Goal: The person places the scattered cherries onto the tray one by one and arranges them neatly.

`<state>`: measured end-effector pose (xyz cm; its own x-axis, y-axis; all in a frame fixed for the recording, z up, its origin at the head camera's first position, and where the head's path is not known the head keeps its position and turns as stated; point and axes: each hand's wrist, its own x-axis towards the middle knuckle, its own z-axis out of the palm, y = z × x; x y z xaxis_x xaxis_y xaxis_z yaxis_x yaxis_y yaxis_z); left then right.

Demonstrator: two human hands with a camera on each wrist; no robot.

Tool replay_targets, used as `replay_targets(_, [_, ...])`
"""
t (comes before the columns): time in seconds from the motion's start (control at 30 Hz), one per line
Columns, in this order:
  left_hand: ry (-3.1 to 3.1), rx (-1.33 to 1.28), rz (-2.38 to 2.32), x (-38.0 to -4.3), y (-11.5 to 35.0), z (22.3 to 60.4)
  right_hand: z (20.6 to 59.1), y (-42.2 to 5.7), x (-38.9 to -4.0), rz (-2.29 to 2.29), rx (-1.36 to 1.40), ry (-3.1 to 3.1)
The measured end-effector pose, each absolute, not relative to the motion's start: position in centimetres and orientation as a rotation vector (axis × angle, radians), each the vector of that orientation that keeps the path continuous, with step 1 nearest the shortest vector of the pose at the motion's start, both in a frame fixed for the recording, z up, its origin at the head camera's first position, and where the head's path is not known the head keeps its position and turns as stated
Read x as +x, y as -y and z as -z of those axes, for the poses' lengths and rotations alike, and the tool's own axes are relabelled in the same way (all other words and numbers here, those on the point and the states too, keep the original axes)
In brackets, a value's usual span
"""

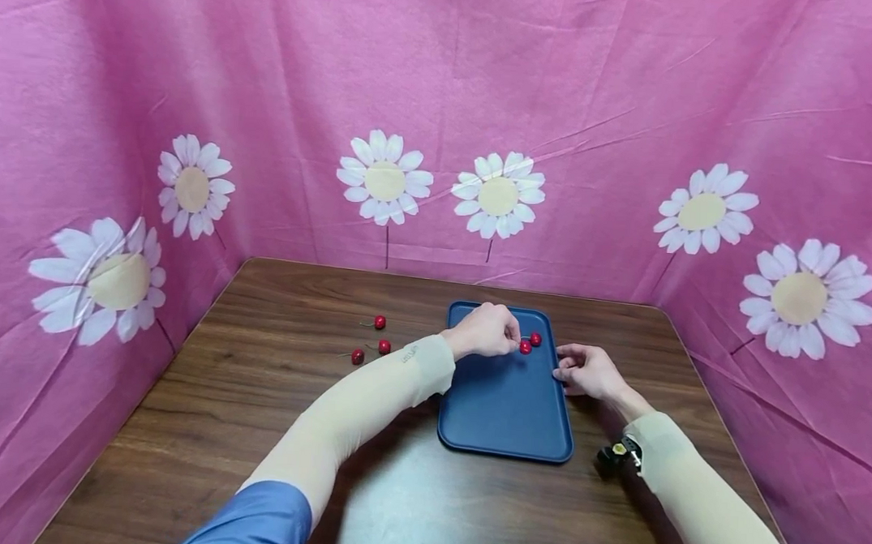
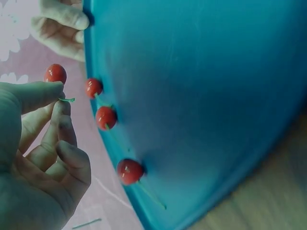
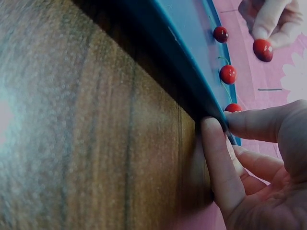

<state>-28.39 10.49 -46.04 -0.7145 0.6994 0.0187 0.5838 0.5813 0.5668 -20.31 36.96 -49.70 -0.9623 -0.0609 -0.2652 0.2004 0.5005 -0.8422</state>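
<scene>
My left hand (image 1: 486, 329) is over the far part of a dark blue tray (image 1: 503, 413), pinching a red cherry (image 2: 55, 73) at its short green stem between thumb and fingertip. Three more cherries lie in the tray along its far side, among them a darker one (image 2: 130, 171) and one in the middle of the row (image 2: 106, 118); in the head view my left hand hides part of this row. At the tray's right edge my right hand (image 1: 591, 371) grips the rim, with the thumb on the rim and a finger against its outer side.
Left of the tray, three cherries with stems lie on the brown wooden table (image 1: 278, 379): a far one (image 1: 379, 322), a middle one (image 1: 385, 347) and a near one (image 1: 358, 356). A pink cloth (image 1: 444, 78) with white daisies hangs around the table's back and sides.
</scene>
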Motion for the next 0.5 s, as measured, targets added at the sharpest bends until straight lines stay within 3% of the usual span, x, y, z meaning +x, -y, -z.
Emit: replay_targets(0.5, [-2.648,1.021,-0.618,-27.5,-14.1,47.7,49.9,-37.0,-20.4,1.431,0.097,-2.492])
